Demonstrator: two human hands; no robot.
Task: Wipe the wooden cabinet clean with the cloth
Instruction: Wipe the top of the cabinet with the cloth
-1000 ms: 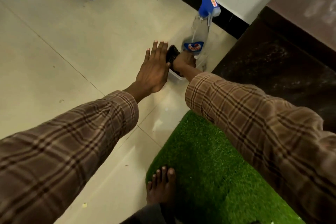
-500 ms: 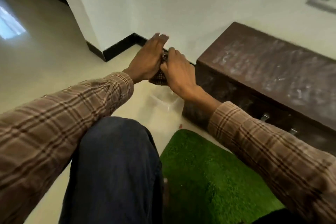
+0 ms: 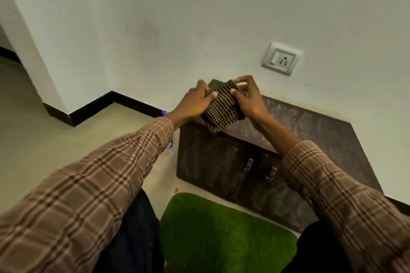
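The cabinet (image 3: 277,162) stands on the floor (image 3: 55,135) against the wall (image 3: 199,17); the mat (image 3: 221,232) lies before it, the cloth (image 3: 221,108) above its left corner.

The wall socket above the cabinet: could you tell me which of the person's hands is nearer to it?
Right. The right hand grips the cloth just below and left of the wall socket; the left hand holds the cloth's other side, farther left.
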